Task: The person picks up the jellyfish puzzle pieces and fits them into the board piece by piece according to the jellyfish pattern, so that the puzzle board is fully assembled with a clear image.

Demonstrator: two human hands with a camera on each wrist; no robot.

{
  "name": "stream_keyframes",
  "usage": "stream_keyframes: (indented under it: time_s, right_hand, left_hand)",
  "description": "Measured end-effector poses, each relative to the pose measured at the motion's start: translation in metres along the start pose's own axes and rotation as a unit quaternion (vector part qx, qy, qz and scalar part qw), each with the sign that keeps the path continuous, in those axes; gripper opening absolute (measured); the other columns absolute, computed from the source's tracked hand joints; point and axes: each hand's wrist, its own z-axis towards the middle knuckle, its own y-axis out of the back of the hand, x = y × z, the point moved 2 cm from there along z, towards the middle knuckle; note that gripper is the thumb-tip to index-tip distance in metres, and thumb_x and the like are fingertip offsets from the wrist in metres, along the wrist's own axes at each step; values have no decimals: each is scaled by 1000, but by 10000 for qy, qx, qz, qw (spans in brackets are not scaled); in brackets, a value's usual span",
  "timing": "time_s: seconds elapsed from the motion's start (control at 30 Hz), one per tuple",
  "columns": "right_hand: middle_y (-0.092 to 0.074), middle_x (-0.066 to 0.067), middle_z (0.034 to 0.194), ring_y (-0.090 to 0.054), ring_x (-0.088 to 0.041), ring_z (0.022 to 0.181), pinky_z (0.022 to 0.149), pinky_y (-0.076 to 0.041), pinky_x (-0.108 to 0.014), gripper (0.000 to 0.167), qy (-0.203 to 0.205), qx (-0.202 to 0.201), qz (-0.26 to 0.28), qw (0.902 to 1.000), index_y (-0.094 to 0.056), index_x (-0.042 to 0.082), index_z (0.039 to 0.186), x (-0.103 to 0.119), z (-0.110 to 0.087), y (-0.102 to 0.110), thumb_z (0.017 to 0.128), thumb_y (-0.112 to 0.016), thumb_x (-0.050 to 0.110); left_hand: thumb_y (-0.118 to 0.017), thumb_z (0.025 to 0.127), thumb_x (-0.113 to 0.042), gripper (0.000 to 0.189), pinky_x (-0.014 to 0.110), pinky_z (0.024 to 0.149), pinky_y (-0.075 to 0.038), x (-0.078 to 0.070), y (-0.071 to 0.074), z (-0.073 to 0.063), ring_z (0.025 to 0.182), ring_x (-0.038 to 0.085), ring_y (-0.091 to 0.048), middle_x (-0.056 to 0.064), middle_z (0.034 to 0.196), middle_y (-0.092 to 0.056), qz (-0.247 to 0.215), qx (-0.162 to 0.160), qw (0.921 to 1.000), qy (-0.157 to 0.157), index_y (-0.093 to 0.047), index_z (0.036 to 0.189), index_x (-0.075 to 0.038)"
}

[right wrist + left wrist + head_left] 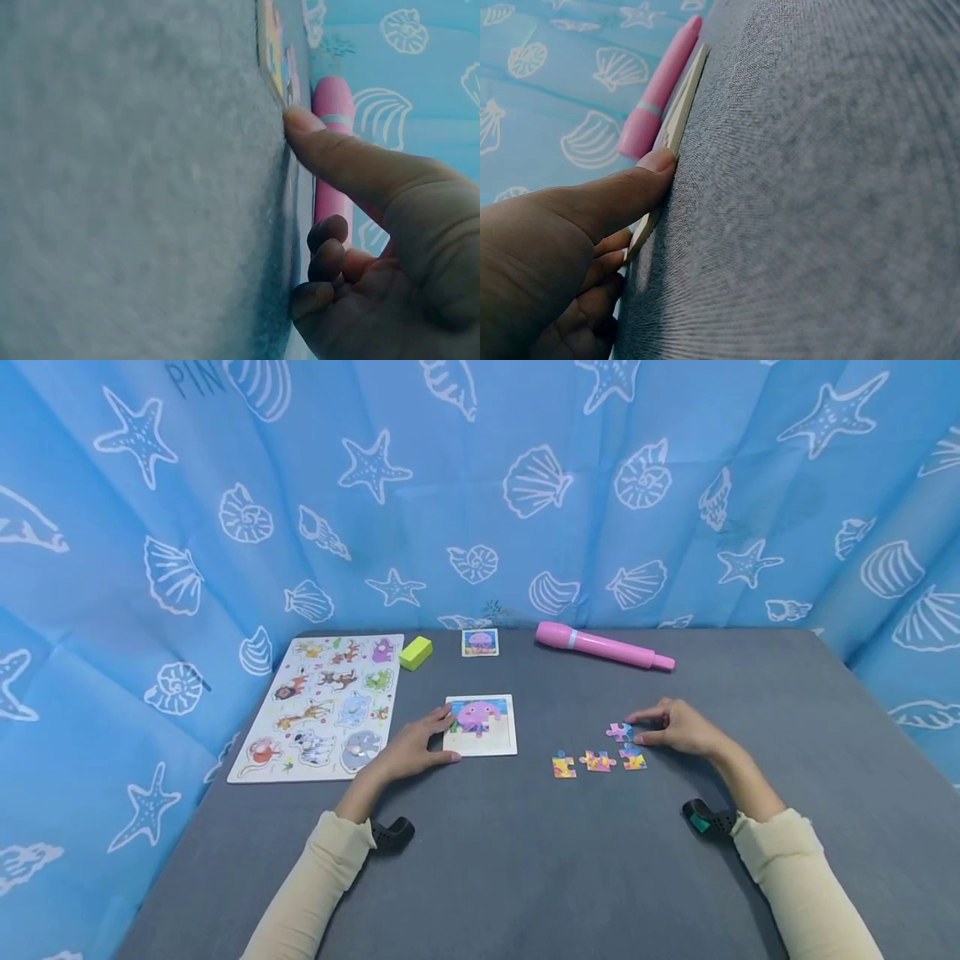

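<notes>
My left hand (414, 745) grips the left side of a small white-framed jigsaw tray (486, 752), with the thumb at the near edge and the fingers at the left edge. Inside it, joined pieces show a pink octopus (477, 715); the lower part is bare board. To the right, my right hand (681, 727) pinches a pink and blue jigsaw piece (619, 732) at its right edge, low over the table. Just below lie a yellow and blue piece (633, 757), a yellow and pink piece (597, 762) and a yellow corner piece (564, 766). The right wrist view shows the thumb (304, 121) against a piece's edge.
A white animal puzzle board (315, 710) lies at the left, with a yellow-green block (416, 653) by its far corner. A small octopus picture card (480, 642) and a pink microphone-shaped stick (603, 647) lie along the back, before the blue curtain (450, 510).
</notes>
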Motion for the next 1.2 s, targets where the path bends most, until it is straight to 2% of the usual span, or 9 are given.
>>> stream_keyframes:
  time_s: [0.23,0.4,0.63,0.77,0.9,1.0,1.2]
  right_hand:
    - [-48,-6,80,-37,-16,73,59,-30,-25,32,141,-65,-166,9997,-65,1,109,7,8,2,83,-68,20]
    - [-43,-4,76,-37,-14,68,57,-31,-25,30,286,-128,31,9995,-64,3,109,29,26,-4,83,-68,18]
    - [-43,-1,71,-37,-12,62,55,-32,-23,26,847,-231,269,9958,-65,2,106,82,60,-35,82,-68,12]
    - [-43,0,67,-37,-12,60,54,-31,-24,27,925,-353,225,9948,-67,2,104,104,74,-54,80,-70,12]
    - [-42,1,57,-36,-11,53,51,-30,-24,28,957,-230,200,9949,-70,4,102,122,84,-68,77,-73,15]
    - [-42,1,53,-36,-10,49,48,-29,-23,29,939,-99,204,9953,-71,4,101,130,89,-77,75,-75,17]
    - [-43,0,55,-36,-10,55,54,-30,-24,26,902,-31,49,9959,-72,4,97,131,96,-91,74,-76,16]
  left_hand:
    - [-68,82,-34,73,49,110,-25,1,1,-1,139,30,-23,10,152,-23,-31,-15,10000,83,-35,141,-4]
    - [-67,83,-34,73,48,111,-24,1,2,-2,140,29,-22,9,153,-22,-32,-4,9999,133,-35,141,-5]
    - [-67,83,-34,73,49,110,-25,1,1,-3,139,30,-23,10,152,-22,-11,-37,10000,44,-35,141,-3]
    - [-66,83,-35,73,48,110,-24,1,0,0,140,29,-22,8,153,-21,-15,-30,10000,83,-34,141,-5]
    - [-66,83,-35,73,48,110,-24,1,1,2,140,29,-22,8,153,-21,-29,-35,10000,61,-34,141,-5]
    - [-67,83,-34,74,48,111,-25,2,2,2,140,29,-22,9,153,-22,-20,-48,10000,29,-34,141,-4]
    - [-67,83,-34,74,47,111,-24,4,2,0,140,29,-22,10,153,-21,-4,8,10000,43,-33,142,-4]
